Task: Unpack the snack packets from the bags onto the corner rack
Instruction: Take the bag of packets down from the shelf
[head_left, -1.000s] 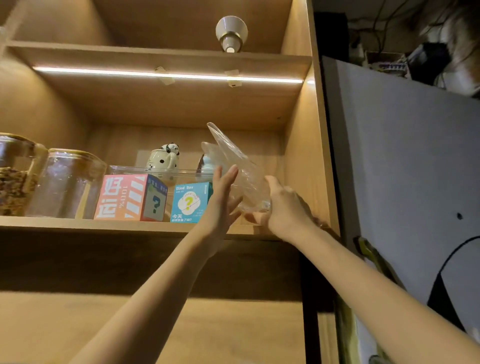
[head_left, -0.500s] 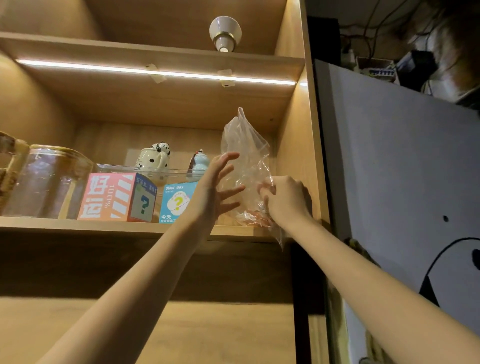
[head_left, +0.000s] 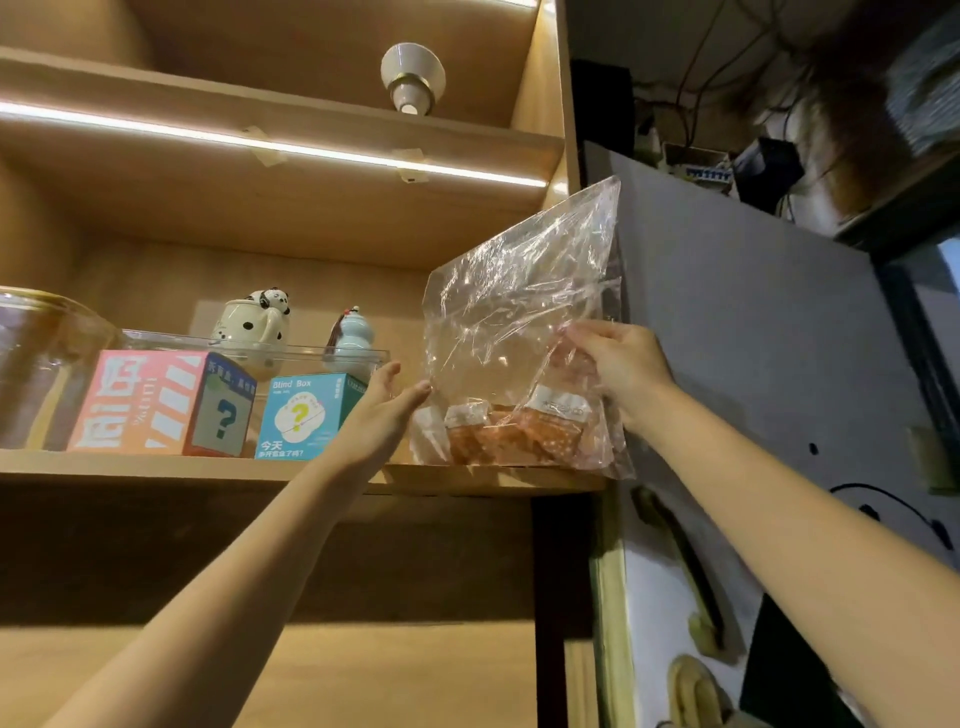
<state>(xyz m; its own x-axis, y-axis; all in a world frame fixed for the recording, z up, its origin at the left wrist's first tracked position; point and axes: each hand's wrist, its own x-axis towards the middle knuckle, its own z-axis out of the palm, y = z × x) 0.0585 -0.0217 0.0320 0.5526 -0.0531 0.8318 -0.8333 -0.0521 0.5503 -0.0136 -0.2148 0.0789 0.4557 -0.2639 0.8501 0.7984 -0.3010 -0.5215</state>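
The wooden shelf (head_left: 218, 470) carries a pink box (head_left: 156, 402), a teal blind box (head_left: 306, 415), a panda mug (head_left: 252, 322) and a small gourd figurine (head_left: 353, 335) behind them. At its right end stands a clear plastic bag (head_left: 519, 322), upright, its bottom resting on the board — orange snack packets (head_left: 514, 431) lie inside at the base. The right hand (head_left: 618, 364) pinches the bag's right side, fingers curled on the film. The left hand (head_left: 384, 410) has straight fingers, tips touching the bag's left edge
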